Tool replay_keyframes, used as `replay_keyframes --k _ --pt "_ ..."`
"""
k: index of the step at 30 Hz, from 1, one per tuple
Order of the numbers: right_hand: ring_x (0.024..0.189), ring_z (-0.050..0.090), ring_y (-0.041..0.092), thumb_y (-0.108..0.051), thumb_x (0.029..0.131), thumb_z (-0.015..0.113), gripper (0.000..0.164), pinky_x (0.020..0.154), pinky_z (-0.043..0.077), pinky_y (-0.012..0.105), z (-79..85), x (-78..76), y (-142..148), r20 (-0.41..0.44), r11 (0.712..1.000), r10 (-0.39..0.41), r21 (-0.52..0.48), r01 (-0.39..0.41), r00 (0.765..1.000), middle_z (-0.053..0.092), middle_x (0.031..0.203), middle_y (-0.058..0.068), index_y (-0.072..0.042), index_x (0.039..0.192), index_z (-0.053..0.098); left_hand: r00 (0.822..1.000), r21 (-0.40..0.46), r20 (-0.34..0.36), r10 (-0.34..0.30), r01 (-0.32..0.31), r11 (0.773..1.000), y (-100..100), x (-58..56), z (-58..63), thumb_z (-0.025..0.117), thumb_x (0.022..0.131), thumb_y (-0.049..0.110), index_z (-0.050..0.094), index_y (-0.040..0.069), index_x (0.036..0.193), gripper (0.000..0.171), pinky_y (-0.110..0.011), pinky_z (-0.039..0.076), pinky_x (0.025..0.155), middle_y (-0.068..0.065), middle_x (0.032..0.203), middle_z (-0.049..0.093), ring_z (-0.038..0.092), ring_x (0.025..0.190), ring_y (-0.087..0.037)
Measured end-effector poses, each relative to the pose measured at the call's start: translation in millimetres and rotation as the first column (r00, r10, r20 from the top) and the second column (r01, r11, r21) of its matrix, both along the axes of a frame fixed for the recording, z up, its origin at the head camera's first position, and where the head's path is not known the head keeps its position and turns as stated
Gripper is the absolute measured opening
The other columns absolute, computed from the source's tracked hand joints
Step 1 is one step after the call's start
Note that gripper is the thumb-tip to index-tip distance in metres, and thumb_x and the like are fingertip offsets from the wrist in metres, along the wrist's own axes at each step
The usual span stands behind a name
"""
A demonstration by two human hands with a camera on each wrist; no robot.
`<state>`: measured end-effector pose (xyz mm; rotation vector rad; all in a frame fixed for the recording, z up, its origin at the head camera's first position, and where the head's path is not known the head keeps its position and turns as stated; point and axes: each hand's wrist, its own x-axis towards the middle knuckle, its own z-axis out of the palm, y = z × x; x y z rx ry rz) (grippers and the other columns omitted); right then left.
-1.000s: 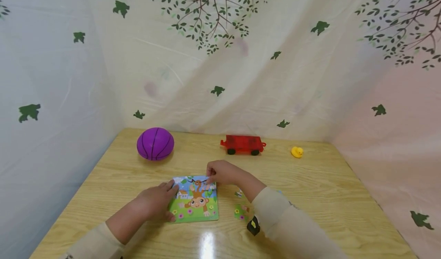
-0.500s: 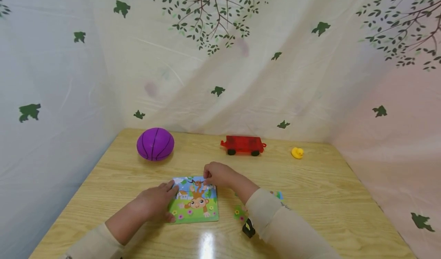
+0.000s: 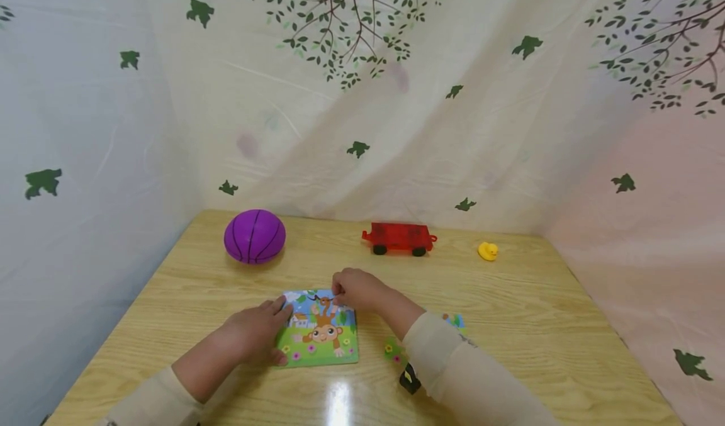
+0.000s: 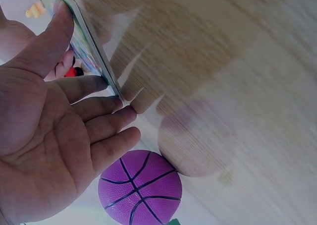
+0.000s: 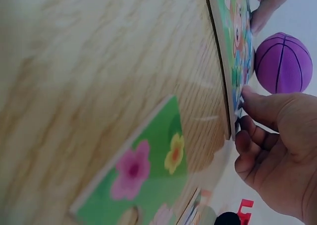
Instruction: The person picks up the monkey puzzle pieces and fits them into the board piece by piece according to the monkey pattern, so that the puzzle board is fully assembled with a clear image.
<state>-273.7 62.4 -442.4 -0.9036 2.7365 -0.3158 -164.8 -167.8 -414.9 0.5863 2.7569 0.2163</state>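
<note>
A square monkey jigsaw puzzle lies flat on the wooden table. My left hand rests along its left edge; in the left wrist view the thumb lies over the board's face and the fingers stretch out nearly straight at its side. At the upper right corner, my right hand has its thumb and curled fingers together, pinching a puzzle piece mostly hidden by them. The right wrist view shows this thumb at the board's surface. A loose green flowered puzzle piece lies right of the board, partly covered by the right forearm in the head view.
Another loose piece shows beyond the right sleeve. Along the back stand a purple ball, a red toy wagon and a yellow rubber duck. A leaf-printed cloth hangs behind the table.
My right hand has shifted slightly left and nearer along the puzzle's top right corner. The blue-edged loose piece has come into fuller view past the sleeve. My left hand stays put.
</note>
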Motion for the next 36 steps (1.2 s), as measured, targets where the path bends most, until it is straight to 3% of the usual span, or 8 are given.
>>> replay_keyframes --k 5,14,20,27,36 --pt "0.08 0.051 0.008 -0.03 0.096 0.064 0.011 0.073 0.049 0.023 4.3 4.1 10 0.004 0.999 0.018 -0.048 -0.018 1.0 0.057 0.09 -0.008 -0.019 0.097 0.066 1.0 0.011 0.007 0.007 -0.007 1.0 1 1.1 1.7 0.083 0.073 0.043 0.04 -0.002 0.147 0.096 -0.062 0.035 0.111 -0.025 0.156 0.031 0.033 0.141 -0.047" --pt "0.099 0.061 0.017 -0.03 0.098 0.061 0.02 0.089 0.053 0.036 18.1 6.2 55 0.011 0.993 -0.055 -0.106 0.056 0.998 0.063 0.107 0.001 -0.014 0.111 0.064 1.0 0.006 -0.001 0.008 -0.008 1.0 2 -0.5 -2.2 0.082 0.073 0.044 0.039 0.0 0.148 0.097 -0.064 0.036 0.11 -0.023 0.157 0.03 0.033 0.141 -0.046" --pt "0.093 0.059 0.016 -0.037 0.092 0.068 0.035 0.087 0.053 0.037 25.2 10.6 87 0.015 0.992 -0.122 0.026 0.122 0.992 0.061 0.106 0.001 -0.012 0.116 0.065 1.0 0.006 0.006 0.012 -0.012 1.0 2 -0.8 -2.8 0.082 0.074 0.044 0.038 0.0 0.148 0.097 -0.064 0.036 0.109 -0.024 0.157 0.029 0.032 0.142 -0.046" --pt "0.085 0.051 0.015 -0.044 0.08 0.079 0.043 0.076 0.05 0.035 26.5 21.2 106 0.122 0.976 -0.167 0.164 0.146 0.978 0.055 0.102 -0.001 -0.015 0.108 0.062 1.0 -0.012 0.008 0.021 -0.021 1.0 2 -1.1 -5.2 0.081 0.074 0.045 0.037 0.0 0.149 0.097 -0.062 0.034 0.112 -0.023 0.158 0.028 0.031 0.142 -0.046" --pt "0.085 0.054 0.015 -0.034 0.077 0.083 0.035 0.08 0.052 0.036 19.4 27.4 107 0.024 0.976 -0.118 0.185 0.112 0.993 0.057 0.098 -0.001 -0.015 0.1 0.065 1.0 -0.005 0.016 0.016 -0.016 1.0 2 -0.6 -3.6 0.081 0.074 0.046 0.037 0.0 0.149 0.098 -0.064 0.034 0.111 -0.023 0.158 0.027 0.031 0.142 -0.046"
